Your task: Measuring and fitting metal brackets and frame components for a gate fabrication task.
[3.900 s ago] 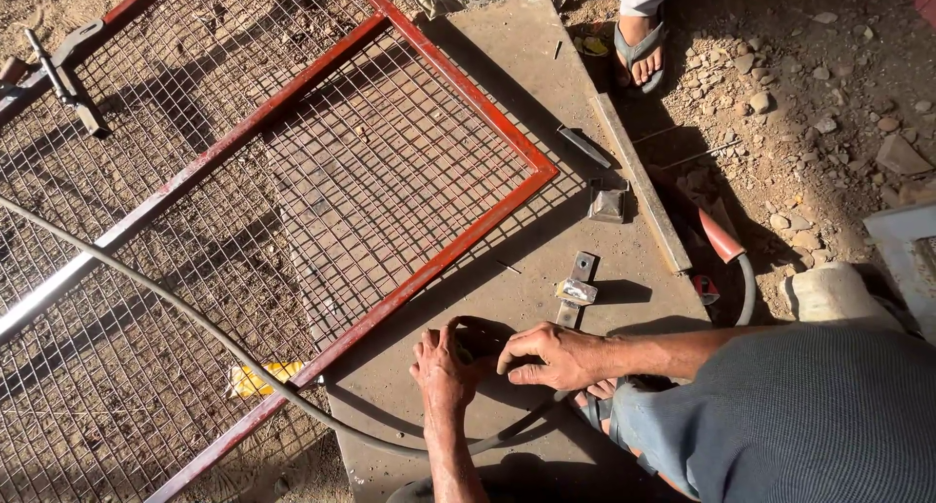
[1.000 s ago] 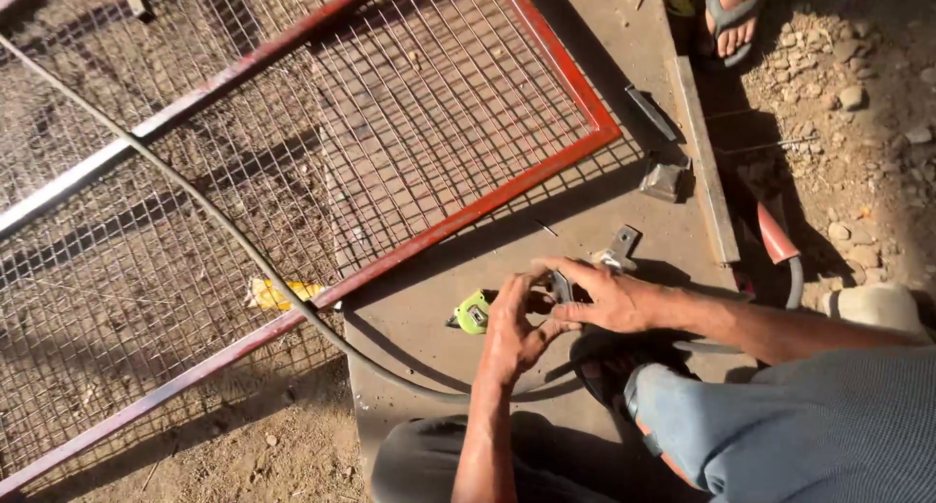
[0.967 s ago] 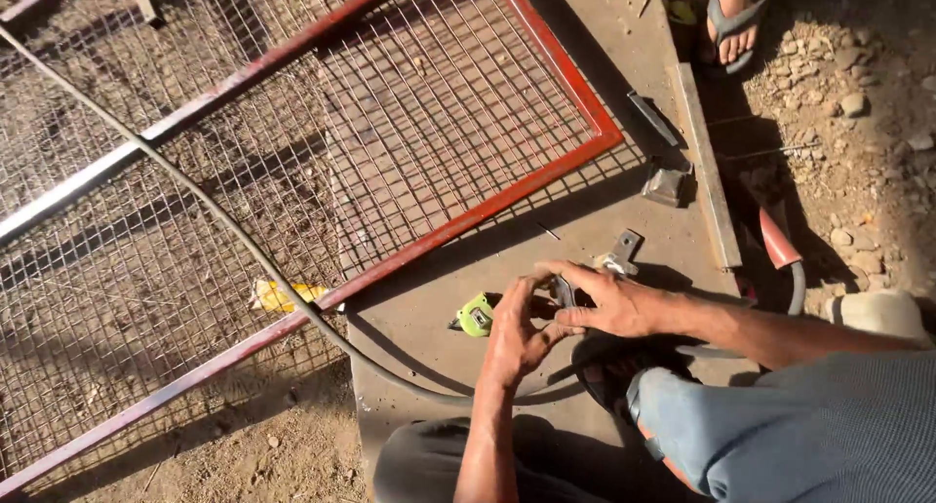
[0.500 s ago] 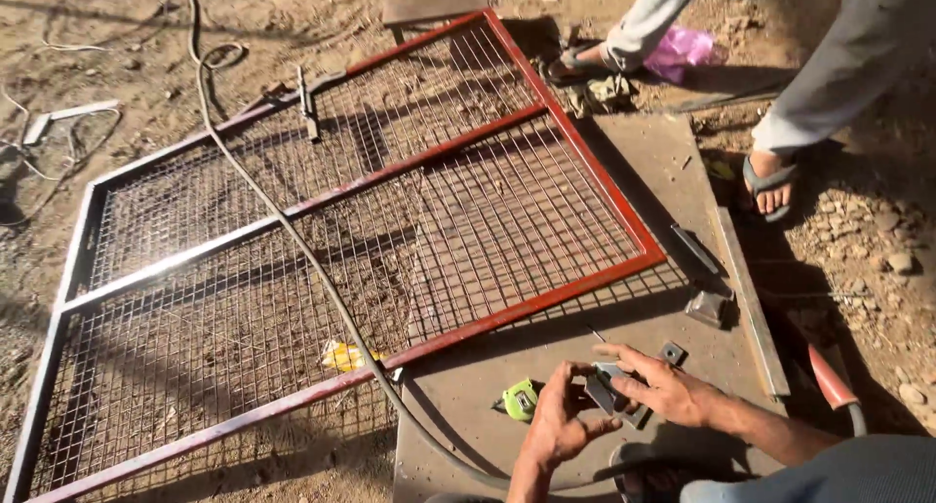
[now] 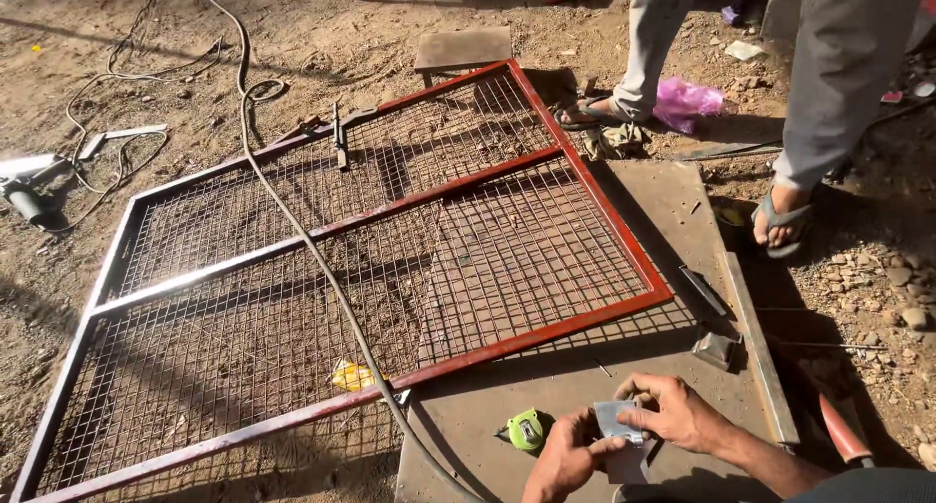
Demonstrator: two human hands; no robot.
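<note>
At the bottom of the view, my left hand (image 5: pixel 567 456) and my right hand (image 5: pixel 675 411) together grip a small grey metal plate (image 5: pixel 615 417), held just above a flat steel sheet (image 5: pixel 575 381) on the ground. A green tape measure (image 5: pixel 526 430) lies on the sheet just left of my left hand. A small metal block (image 5: pixel 716 349) rests on the sheet to the upper right of my right hand.
A large red-framed wire mesh panel (image 5: pixel 361 259) lies on the dirt, with a dark cable (image 5: pixel 312 254) running across it. A person in sandals (image 5: pixel 780 220) stands at the upper right. A red-handled tool (image 5: pixel 838 430) lies at the right.
The view has tilted up and back, showing the whole mesh panel and the standing person. My hands have lifted the small metal plate clear of the sheet and hold it between them.
</note>
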